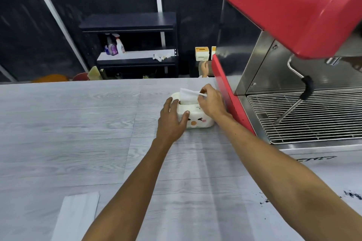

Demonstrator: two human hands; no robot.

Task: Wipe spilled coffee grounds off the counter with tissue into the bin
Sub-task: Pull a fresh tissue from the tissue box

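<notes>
Far left on the grey wood-grain counter (68, 123), near the front edge, a flat white sheet (77, 219) lies by itself; it may be a tissue already drawn or just paper, hard to say from here. No bin shows on the counter; some tubs stand on the floor beyond the far edge, too dim to name.

Moving right, the left hand (172, 121) steadies the white tissue box (197, 117) with the cartoon face, fingers curved over its left end and the thumb pressed on the front. Just beside it, the right hand (210, 101) pinches the top edge of the tissue (188, 96) that stands up out of the slot, thumb and fingertips closed on it. The box sits close against the red side of the espresso machine (293, 15).

Furthest right, near the front edge, the spilled coffee grounds (350, 194) lie as dark specks in front of the machine, well apart from the box.

To do this pull well, I'd say draw the tissue straight up and slightly toward the body in one smooth motion, keeping the left hand bearing down so the light box does not lift or skid. Pinching lower, across more of the sheet's width, should keep it from tearing at the corner.
</notes>
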